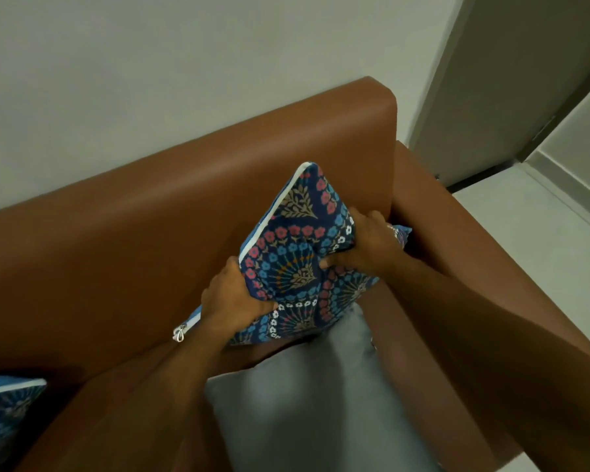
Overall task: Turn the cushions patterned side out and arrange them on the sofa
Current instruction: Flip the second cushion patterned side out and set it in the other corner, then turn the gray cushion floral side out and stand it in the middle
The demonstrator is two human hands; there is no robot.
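Head view is showing both hands pressing the patterned cushion [297, 257] against the brown sofa [184, 206] backrest, far right corner; left hand [232, 298] and right hand [368, 243] are clenching its edges, and seating it upright should help. Navy floral print is facing out, white zipper [179, 333] dangling left

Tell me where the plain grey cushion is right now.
In the head view, the grey cushion lies on the sofa seat at lower centre, just below the patterned cushion held by both hands, beside the sofa's right armrest.
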